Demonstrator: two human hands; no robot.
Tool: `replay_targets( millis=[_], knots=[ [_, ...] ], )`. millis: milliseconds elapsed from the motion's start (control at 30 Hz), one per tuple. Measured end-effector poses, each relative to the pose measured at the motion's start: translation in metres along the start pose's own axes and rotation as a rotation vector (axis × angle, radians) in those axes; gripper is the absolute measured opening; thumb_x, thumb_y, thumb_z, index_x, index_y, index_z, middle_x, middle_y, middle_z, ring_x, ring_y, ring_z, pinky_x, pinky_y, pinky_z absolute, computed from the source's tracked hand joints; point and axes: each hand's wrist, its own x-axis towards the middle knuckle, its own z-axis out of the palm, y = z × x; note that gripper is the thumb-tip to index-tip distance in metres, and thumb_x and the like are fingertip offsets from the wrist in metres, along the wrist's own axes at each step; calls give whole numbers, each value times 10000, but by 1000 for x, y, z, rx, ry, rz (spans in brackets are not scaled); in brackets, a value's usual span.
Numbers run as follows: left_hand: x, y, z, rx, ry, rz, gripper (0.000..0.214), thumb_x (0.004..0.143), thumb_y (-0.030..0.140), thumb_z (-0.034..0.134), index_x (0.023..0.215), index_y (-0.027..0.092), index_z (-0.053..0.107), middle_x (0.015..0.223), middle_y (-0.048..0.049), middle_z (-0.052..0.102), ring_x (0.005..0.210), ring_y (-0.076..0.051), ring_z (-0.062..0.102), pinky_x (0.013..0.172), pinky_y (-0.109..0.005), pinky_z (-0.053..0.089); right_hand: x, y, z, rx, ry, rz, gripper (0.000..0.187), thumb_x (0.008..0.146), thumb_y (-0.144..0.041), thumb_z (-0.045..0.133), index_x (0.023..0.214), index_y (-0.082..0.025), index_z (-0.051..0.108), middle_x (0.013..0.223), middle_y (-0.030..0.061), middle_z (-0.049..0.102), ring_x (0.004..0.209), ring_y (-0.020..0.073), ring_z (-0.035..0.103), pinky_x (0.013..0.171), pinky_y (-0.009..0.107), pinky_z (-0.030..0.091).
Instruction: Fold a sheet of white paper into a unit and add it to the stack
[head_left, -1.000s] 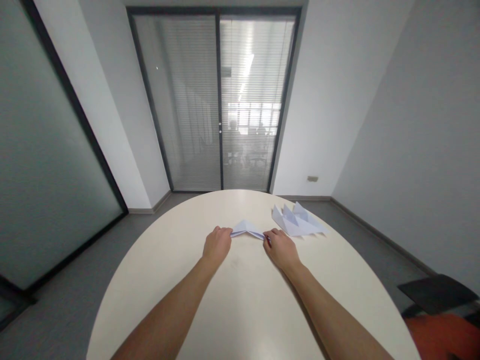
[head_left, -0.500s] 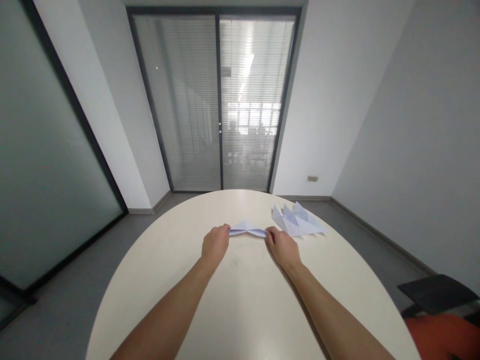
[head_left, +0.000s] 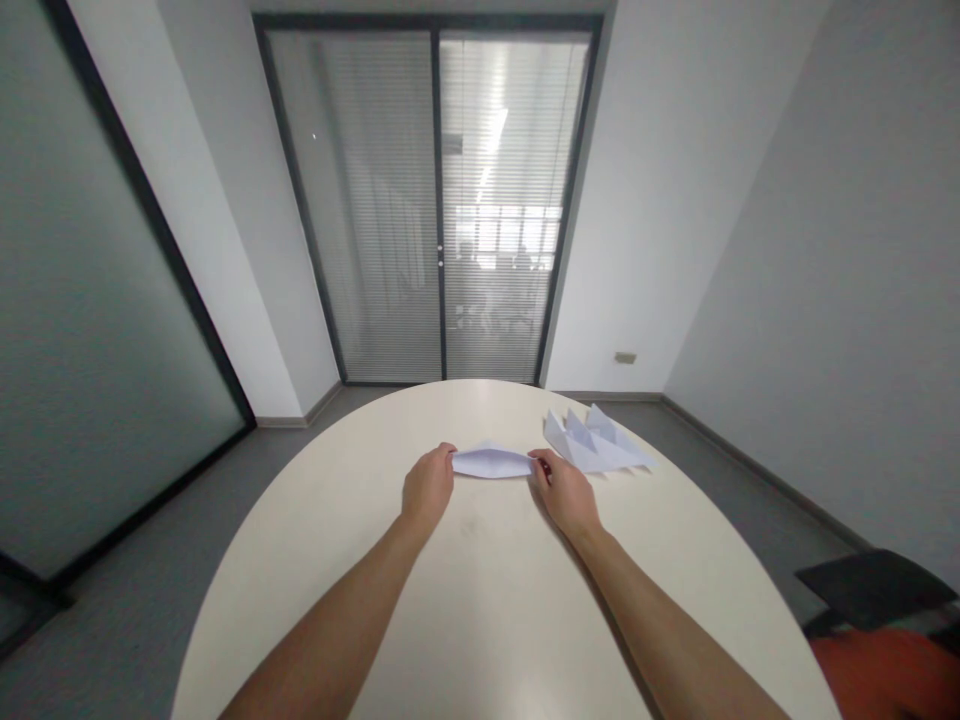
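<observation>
Between my two hands is a white folded paper boat, long and narrow, with a small peak showing behind its near side. My left hand pinches its left tip, and my right hand pinches the right tip. Both hands are closed, with the fingertips partly hidden. Just beyond my right hand, several white folded paper boats stand close together with their points up.
The pale round table reaches out in front of me. A chair with a black back and an orange seat is at the lower right. Past the table are a glass door with blinds and white walls.
The paper's near side, which was pinched inward at the middle, now shows as one smooth, wider face. My left hand has shifted slightly left; my right hand is nearly still.
</observation>
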Motion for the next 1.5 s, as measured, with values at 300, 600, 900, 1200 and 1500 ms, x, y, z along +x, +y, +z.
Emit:
replay_targets(
  millis=[300,600,900,1200,1500],
  knots=[
    [1,-1,-1,-87,40,-39,224,1017,274,419,1124,265,615,1018,-37,736,883,-189,673,726,-265,417,2,7,7,140,38,-41,281,950,-314,444,1127,-263,656,1053,27,731,867,178,665,752,286,497],
    [0,4,-6,-168,42,5,207,1004,277,455,1101,259,637,1046,-24,737,925,-177,674,786,-252,448,3,8,7,157,11,-52,305,944,-322,443,1147,-241,656,1041,40,723,856,182,657,760,293,500],
    [-1,6,-4,-271,31,65,189,961,233,522,1110,258,635,1088,-12,730,969,-168,672,842,-250,479,2,2,3,189,0,-72,306,942,-329,452,1163,-239,644,1028,34,719,813,173,647,756,289,495],
    [-2,7,-2,-211,5,32,247,988,274,489,1192,271,628,1093,-25,743,928,-176,694,806,-254,474,1,-1,2,172,-13,-72,316,940,-334,459,1177,-242,647,1040,35,727,825,176,659,755,290,503],
    [-2,9,-5,-177,-34,-3,261,991,296,493,1215,284,626,1030,-32,757,923,-180,701,781,-250,466,1,0,2,155,-15,-83,321,936,-331,463,1177,-244,657,1049,32,733,818,172,665,764,294,515]
  ],
)
